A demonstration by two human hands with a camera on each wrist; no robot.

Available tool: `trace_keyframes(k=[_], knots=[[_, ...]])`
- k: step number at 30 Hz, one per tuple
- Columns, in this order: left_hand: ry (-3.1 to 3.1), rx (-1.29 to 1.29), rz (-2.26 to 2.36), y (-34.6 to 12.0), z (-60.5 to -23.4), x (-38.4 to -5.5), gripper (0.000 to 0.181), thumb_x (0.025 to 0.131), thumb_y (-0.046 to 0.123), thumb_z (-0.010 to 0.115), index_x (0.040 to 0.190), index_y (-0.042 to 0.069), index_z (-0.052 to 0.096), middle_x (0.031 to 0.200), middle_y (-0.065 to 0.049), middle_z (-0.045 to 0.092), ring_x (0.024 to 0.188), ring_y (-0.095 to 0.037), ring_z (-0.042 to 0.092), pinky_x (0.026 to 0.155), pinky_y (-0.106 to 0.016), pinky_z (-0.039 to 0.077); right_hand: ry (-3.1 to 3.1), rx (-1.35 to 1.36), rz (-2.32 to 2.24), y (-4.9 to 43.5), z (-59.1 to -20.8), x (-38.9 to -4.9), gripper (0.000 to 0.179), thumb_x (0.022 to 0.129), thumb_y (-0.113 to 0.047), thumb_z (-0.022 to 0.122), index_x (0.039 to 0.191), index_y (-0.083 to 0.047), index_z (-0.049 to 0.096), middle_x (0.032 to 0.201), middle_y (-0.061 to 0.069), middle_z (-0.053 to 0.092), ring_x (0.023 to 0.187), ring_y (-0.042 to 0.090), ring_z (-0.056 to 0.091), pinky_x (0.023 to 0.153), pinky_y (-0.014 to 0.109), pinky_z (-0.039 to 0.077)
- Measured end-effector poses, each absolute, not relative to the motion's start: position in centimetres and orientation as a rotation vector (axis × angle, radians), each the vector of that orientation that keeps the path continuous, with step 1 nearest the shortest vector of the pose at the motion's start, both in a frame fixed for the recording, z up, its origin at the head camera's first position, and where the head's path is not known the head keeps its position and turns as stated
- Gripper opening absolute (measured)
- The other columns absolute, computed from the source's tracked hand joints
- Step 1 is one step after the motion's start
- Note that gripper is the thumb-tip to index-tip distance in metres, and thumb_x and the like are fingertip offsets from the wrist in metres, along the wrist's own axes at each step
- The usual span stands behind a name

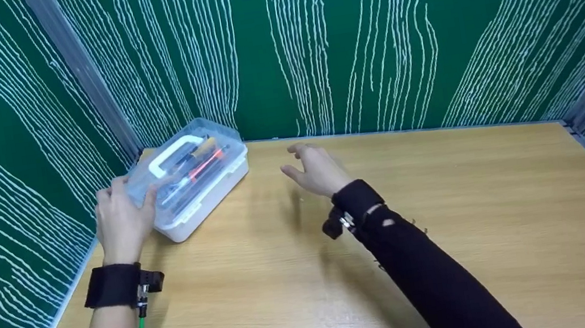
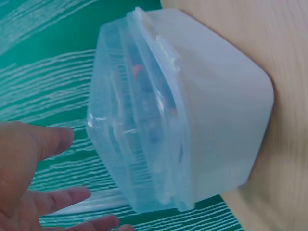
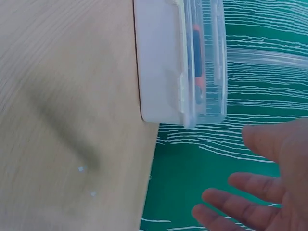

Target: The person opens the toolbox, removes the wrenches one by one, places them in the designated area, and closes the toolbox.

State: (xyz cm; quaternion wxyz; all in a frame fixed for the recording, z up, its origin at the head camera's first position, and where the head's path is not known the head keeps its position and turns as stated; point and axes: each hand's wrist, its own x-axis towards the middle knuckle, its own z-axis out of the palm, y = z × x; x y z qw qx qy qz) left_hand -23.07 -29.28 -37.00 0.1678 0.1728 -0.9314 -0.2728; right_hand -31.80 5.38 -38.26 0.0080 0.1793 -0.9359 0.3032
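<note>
A white plastic storage box (image 1: 211, 198) with a clear lid (image 2: 125, 120) and a white carrying handle (image 1: 158, 165) stands at the back left of the table. Through the lid I see tools, among them an orange-red one (image 1: 206, 166) and one with a yellow handle (image 1: 204, 146); their exact kinds are unclear. My left hand (image 1: 122, 216) is at the box's left end with fingers spread, and the left wrist view shows a gap between it and the lid. Right of the box, my right hand (image 1: 319, 170) hovers above the table, fingers loosely extended, holding nothing.
The wooden table (image 1: 479, 229) runs up to green walls (image 1: 257, 77) with white wavy lines on the back and sides. Grey metal posts (image 1: 86, 78) stand at the corners. Small white specks (image 3: 81, 169) lie on the tabletop.
</note>
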Motion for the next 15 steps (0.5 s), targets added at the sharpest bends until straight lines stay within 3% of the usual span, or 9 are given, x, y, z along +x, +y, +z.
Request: trace_keyframes(k=[7,15], knots=[[-2.637,0.597,-0.928,-30.6,-37.7,-24.1,0.077,0.108,0.047,0.059,0.166,0.005,0.030,0.158,-0.034,0.040,0.138,-0.051,0.050,0.113,-0.067,0.049,-2.948,0.451,1.072,3.3,-38.7,-33.1,0.052,0.109,-0.037,0.064,0.150,-0.006,0.058,0.146,0.019,0.067,0.131,0.033,0.066,0.110,0.048,0.056],[-2.634,0.684,-1.113,-31.8,-38.4,-25.4,0.085,0.110,0.052,0.051,0.170,0.003,0.017,0.167,-0.036,0.028,0.150,-0.053,0.040,0.121,-0.067,0.042,-2.961,0.386,1.151,2.0,-39.0,-33.8,0.051,0.109,-0.036,0.064,0.150,-0.006,0.058,0.143,0.018,0.068,0.129,0.032,0.066,0.109,0.046,0.057]])
